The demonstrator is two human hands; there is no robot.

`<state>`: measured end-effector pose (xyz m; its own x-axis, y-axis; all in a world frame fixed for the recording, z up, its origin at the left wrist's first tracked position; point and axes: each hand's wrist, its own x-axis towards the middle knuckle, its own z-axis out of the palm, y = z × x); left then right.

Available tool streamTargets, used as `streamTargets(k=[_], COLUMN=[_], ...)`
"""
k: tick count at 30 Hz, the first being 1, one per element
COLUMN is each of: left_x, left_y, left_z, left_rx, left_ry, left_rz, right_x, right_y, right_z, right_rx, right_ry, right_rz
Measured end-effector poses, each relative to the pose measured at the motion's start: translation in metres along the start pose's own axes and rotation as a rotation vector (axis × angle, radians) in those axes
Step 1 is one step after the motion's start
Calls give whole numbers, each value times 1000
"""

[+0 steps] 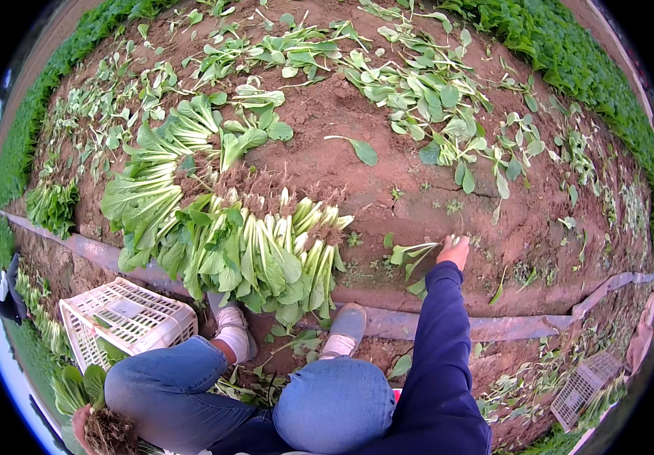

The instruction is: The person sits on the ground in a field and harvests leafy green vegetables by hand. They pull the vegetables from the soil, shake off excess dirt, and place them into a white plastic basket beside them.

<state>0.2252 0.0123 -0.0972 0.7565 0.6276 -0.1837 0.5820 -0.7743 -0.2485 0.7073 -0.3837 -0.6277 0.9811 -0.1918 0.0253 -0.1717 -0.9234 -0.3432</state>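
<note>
My left hand [80, 427] is at the lower left beside my knee, closed around leafy green vegetable plants [112, 429] with soil-caked roots; part of it is cut off by the dark rim. My right hand [455, 250] reaches down to the soil at the right, its fingers closed on the stems of a small leafy green plant [415, 250]. Between my hands, in front of my feet, a curved row of uprooted leafy greens [270, 250] lies on the red soil, pale stems side by side, roots pointing inward.
A white plastic crate [128, 313] lies on its side at the left; a greyish crate [587, 387] stands far right. Plastic film [509, 328] runs across the bed edge. Loose leaves [423, 96] litter the soil. Growing greens [565, 45] border it. A co-worker [8, 293] is far left.
</note>
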Motion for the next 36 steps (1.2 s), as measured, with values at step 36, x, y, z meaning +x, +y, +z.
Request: streamTargets(k=[36], left_x=[-137], left_y=[-92], left_z=[60], left_rx=[-740], left_ry=[423], left_rz=[-249], right_x=[-404], right_y=[-328], right_z=[-460], right_rx=[1646], right_ry=[-1802], right_rz=[-259])
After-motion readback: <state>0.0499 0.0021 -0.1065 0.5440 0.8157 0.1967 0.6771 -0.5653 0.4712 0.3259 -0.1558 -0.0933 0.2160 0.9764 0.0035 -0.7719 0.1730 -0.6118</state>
